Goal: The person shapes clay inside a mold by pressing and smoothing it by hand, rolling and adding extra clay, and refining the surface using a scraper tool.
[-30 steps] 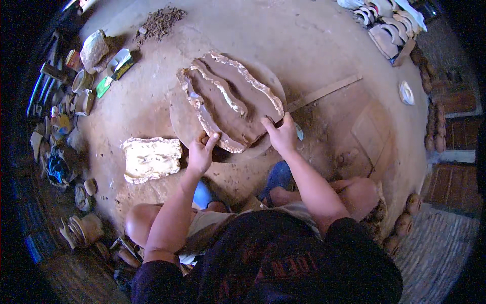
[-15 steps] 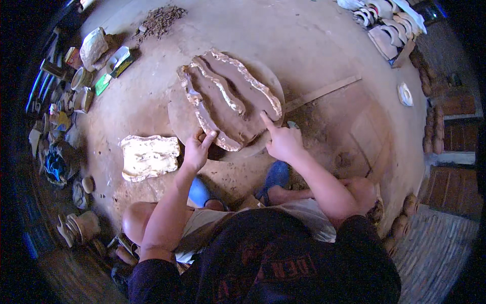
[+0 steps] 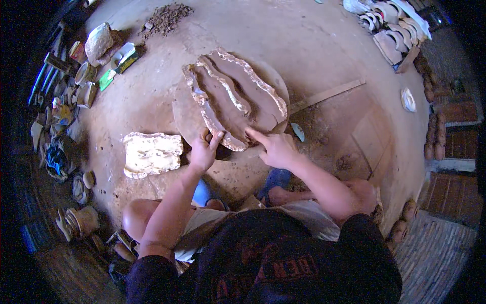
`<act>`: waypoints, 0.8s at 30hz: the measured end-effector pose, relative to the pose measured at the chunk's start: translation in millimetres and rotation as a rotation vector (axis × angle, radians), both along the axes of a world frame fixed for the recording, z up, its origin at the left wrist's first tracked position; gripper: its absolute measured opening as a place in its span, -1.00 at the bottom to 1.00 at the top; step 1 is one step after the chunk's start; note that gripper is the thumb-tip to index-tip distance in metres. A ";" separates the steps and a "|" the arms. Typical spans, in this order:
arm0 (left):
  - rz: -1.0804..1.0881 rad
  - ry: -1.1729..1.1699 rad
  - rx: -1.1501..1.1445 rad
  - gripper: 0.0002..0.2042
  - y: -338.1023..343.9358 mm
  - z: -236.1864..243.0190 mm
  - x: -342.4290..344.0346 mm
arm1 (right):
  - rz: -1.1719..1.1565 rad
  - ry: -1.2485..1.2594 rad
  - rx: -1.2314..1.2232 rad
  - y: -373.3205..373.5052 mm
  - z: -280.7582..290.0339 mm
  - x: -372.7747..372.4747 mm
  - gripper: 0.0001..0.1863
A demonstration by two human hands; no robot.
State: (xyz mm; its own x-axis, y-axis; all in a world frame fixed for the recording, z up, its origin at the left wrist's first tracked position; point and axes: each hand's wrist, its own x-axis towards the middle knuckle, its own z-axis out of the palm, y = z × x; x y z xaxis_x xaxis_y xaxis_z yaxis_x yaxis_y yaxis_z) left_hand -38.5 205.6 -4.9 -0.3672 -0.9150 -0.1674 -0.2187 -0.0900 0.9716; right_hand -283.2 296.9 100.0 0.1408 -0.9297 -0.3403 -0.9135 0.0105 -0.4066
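A large plaster mould (image 3: 200,92) with rough white edges, lined with brown clay (image 3: 260,101) and split by a wavy ridge, rests on a round board (image 3: 185,116). My left hand (image 3: 203,149) grips the mould's near left rim, thumb on top. My right hand (image 3: 278,149) holds nothing; its index finger is stretched onto the clay at the mould's near end, the other fingers curled. A smaller white plaster mould (image 3: 152,154) lies to the left on the floor. Between my blue sandals and the moulds is bare, dirty floor.
Containers (image 3: 86,73), a pale stone (image 3: 98,43) and assorted bundles line the left. A clay scrap pile (image 3: 167,17) sits at the back, stacked mould pieces (image 3: 395,38) at back right. A wooden strip (image 3: 334,93) extends right of the board; rounded brown pieces (image 3: 435,137) line the right edge.
My right hand has let go of the mould's near right rim and moved leftward and down, index finger extended onto the clay. My left hand keeps its grip.
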 end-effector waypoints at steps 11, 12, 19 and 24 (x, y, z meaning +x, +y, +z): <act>-0.016 -0.170 -0.074 -0.63 -3.3 20.2 2.1 | 0.026 0.273 -0.086 -1.5 -20.6 -22.5 -0.03; -0.009 -0.153 -0.059 -0.63 -5.3 16.3 5.4 | 0.030 0.272 -0.089 -2.7 -20.3 -20.3 -0.03; -0.021 -0.169 -0.070 -0.65 -5.3 32.1 -2.5 | -0.198 -0.030 -0.113 2.6 -36.5 -26.9 0.02; -0.027 -0.207 -0.129 -0.66 -6.6 33.8 6.1 | -0.370 -0.391 0.054 -0.5 -44.6 -13.9 0.10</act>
State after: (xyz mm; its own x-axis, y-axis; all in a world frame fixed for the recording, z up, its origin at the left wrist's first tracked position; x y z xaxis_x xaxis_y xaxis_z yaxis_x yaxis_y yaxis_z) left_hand -32.4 199.0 28.9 -0.3619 -0.9239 -0.1240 -0.4147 0.0405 0.9091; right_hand -297.1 296.5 55.5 -0.0670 -0.9239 -0.3768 -0.6253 0.3331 -0.7057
